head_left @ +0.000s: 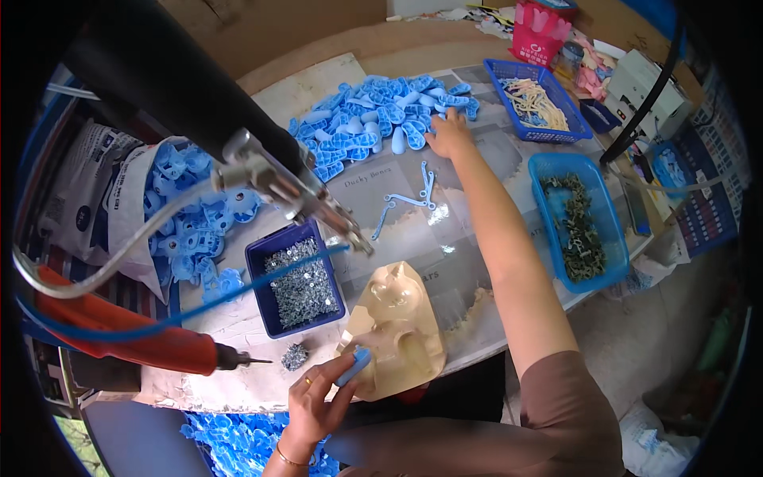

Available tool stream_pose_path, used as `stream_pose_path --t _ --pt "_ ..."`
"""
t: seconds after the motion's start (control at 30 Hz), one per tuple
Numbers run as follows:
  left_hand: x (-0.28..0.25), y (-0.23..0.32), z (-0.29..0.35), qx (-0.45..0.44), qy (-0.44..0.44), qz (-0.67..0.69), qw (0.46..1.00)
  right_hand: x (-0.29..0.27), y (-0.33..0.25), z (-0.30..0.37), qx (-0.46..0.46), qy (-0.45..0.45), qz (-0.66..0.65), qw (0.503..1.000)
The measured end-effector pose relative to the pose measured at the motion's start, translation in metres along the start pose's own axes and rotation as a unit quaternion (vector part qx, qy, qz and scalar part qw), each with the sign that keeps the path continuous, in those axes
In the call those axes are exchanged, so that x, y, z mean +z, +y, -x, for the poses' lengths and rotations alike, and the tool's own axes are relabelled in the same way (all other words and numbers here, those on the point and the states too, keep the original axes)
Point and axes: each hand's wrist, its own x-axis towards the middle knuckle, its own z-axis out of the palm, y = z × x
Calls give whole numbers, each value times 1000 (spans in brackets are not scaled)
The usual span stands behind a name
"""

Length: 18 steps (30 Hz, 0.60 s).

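My left hand (314,405), near the table's front edge, pinches a small rounded blue plastic piece (355,366). It is held over the left side of a tan moulded fixture (429,342) with shaped hollows. My right hand (451,133) stretches to the far side of the table, its fingers apart at the right edge of a heap of blue plastic parts (369,119). Nothing shows in its grip, though the fingertips lie close against the parts. Between the heap and the fixture lie several thin light-blue plastic links (407,199).
A metal tool head (290,187) on a dark arm overhangs the left side. Below hang a blue hose and an orange power screwdriver (159,338). A dark-blue bin (256,278) holds small metal parts. Right stand a blue tray (543,222) of dark pieces and a basket (509,119).
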Motion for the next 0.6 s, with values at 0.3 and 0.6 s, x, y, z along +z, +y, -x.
stream_pose_path --t 0.3,0.6 --pt "-5 -5 9 98 11 -121 988 -53 8 80 28 -2 -289 957" --pt "18 -17 29 103 -67 -171 978 -132 -66 237 -265 -444 -343 785"
